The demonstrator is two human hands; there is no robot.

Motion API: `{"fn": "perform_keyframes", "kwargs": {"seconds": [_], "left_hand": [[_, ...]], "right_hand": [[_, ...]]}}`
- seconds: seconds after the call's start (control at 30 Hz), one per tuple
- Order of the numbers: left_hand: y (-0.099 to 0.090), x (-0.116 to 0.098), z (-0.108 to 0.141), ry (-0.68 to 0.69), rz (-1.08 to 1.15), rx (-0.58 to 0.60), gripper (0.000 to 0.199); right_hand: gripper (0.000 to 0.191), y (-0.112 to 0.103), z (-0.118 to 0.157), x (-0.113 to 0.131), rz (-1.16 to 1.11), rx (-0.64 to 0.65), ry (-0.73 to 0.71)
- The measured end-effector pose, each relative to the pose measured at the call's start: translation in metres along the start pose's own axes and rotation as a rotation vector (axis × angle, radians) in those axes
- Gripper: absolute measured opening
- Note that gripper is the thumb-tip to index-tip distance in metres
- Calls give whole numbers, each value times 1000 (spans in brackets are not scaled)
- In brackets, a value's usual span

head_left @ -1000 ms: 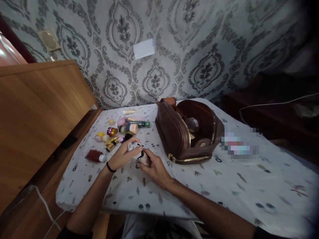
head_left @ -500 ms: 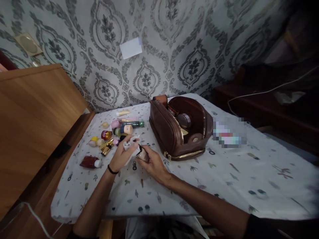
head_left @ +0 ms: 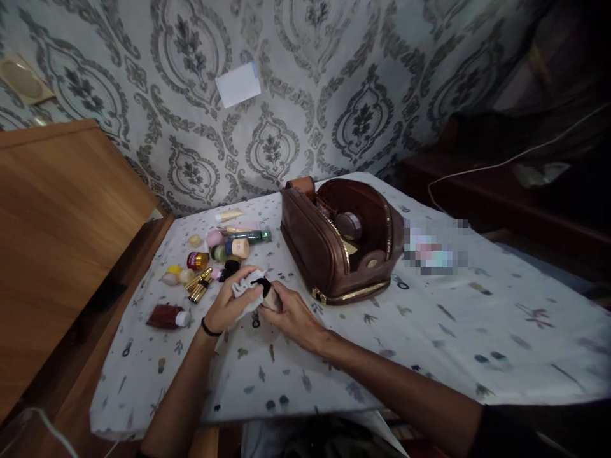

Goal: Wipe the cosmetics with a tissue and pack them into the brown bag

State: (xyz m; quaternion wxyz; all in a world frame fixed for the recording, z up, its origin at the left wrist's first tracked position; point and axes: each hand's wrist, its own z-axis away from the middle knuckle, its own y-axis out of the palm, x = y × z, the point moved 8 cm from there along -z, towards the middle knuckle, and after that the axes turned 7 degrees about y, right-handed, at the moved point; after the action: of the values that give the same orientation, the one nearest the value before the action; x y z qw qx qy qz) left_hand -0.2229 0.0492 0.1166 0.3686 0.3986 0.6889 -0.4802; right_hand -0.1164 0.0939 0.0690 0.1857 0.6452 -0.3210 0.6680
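Note:
My left hand [head_left: 228, 305], with a black band at the wrist, is closed on a crumpled white cloth [head_left: 244, 294]. The cloth touches the black top of a small beige container [head_left: 271, 300], which my right hand [head_left: 296, 318] grips from the right. Just beyond and to the right stands a brown leather bag [head_left: 315, 245], unzipped, with a round compact [head_left: 349, 225] inside. Left of my hands lie gold and black tubes [head_left: 199, 285], a red jar with a gold part [head_left: 197, 260] and a dark red bottle with a white cap [head_left: 165, 317].
Farther back on the patterned tablecloth [head_left: 334, 362] are a green tube [head_left: 251, 236], a cream tube [head_left: 229, 215] and a pink round item [head_left: 214, 238]. A blurred patch [head_left: 432, 248] lies right of the bag. A wooden panel [head_left: 62, 235] rises at the left.
The view has shifted slightly. The white cloth now sits against the black top of the container, and both hands still hold their things.

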Motion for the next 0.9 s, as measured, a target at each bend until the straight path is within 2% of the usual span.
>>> {"fn": "perform_keyframes", "kwargs": {"seconds": [0.03,0.17,0.3,0.4,0.53,0.63,0.7,0.77,0.83,0.9], "left_hand": [[1,1,0,-2,3,2,34],[7,4,1,6,35,21,32],[11,5,5,17,7,37,29],[7,11,9,7,11,-35,32],[-2,20,10,22,31,-147,43],[-22,23,12,31,25,-353,47],[-32,23,15,39,12,-458,52],[-31,16,14,90,-19,-435,55],[-19,9,12,135,-31,-305,55],[-4,6,10,129,-31,-177,49]], "right_hand": [[25,-2,1,0,32,-22,3],[64,-1,6,-3,114,-44,-23],[71,7,4,-14,191,7,-13],[75,8,2,-14,197,30,-19],[63,0,0,-3,106,-8,-28],[43,-7,1,2,58,-56,6],[34,-6,1,1,-38,-23,45],[32,1,0,-2,-200,74,98],[34,10,0,-5,-337,179,140],[34,16,-1,-6,-379,233,145]]}}
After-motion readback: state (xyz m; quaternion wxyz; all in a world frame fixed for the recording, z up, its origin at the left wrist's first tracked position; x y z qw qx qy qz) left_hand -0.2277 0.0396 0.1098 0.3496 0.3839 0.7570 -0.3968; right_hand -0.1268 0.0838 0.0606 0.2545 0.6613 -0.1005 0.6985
